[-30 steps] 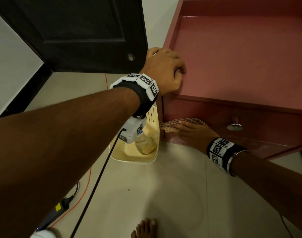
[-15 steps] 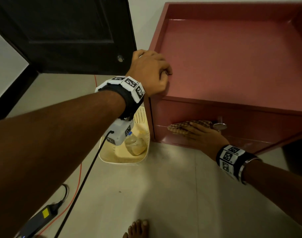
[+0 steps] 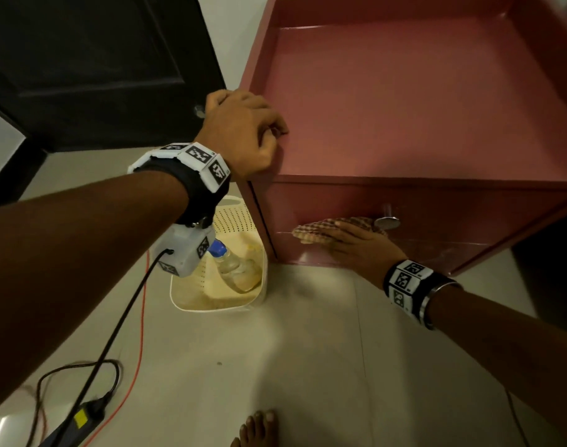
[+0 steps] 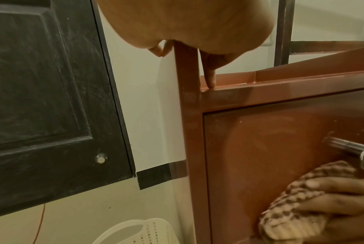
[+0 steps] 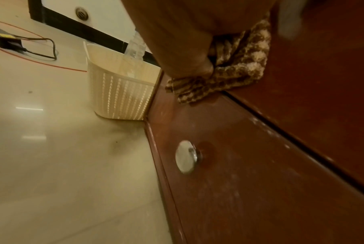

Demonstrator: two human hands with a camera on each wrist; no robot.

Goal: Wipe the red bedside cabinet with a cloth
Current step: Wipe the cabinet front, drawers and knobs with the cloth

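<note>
**Onlooker 1:** Rightward travel confirmed: the cloth (image 3: 332, 228) was at the front panel's left edge a second ago and now sits just left of the upper knob (image 3: 387, 221), almost touching it.

**Onlooker 2:** Right hand (image 3: 361, 250) status?

**Onlooker 1:** Fingers extended flat, pressing the bunched cloth against the red bedside cabinet (image 3: 420, 101) front, thumb tucked into the fabric. Left hand (image 3: 243, 130) is curled over the top left front corner, bracing the unit.

**Onlooker 2:** Next stroke?

**Onlooker 1:** Judgement only: the panel's long axis runs left to right, and the unwiped stretch lies right of the hand, beyond the knob. The right hand is nearer; it must pass round the knob. A lower knob (image 5: 185, 156) sits below, on a dusty-looking panel.
</note>
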